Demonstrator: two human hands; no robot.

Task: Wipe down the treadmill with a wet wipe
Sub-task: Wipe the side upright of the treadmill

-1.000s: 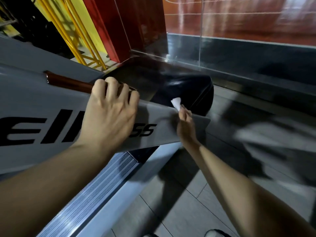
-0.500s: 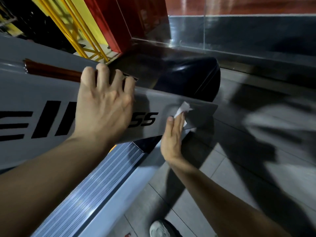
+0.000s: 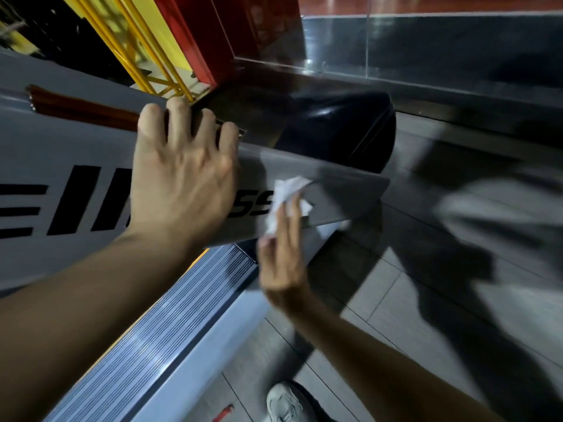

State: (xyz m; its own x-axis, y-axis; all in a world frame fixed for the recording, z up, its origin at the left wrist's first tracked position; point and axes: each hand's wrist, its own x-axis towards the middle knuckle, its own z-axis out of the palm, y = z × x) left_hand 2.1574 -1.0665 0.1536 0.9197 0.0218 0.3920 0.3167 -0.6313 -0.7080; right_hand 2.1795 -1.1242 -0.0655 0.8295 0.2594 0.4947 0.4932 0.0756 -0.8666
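The treadmill's grey side panel [image 3: 341, 196] with black lettering slopes down to the right. My left hand [image 3: 182, 175] lies flat on it with the fingers hooked over its top edge beside a dark red strip [image 3: 79, 109]. My right hand [image 3: 283, 248], blurred by motion, presses a crumpled white wet wipe [image 3: 288, 193] against the panel just right of the lettering. Part of the wipe is hidden under my fingers. The black motor hood [image 3: 344, 123] sits behind the panel's end.
A ribbed silver side rail [image 3: 146, 330] runs below the panel. Grey floor tiles [image 3: 396, 300] spread to the right, with my white shoe [image 3: 286, 403] at the bottom. A red post [image 3: 201, 35], yellow bars [image 3: 128, 44] and a glass wall [image 3: 426, 47] stand behind.
My right hand has slid the wipe from the panel's top edge down its face and leftward toward the lettering. My left hand has stayed on the top edge.
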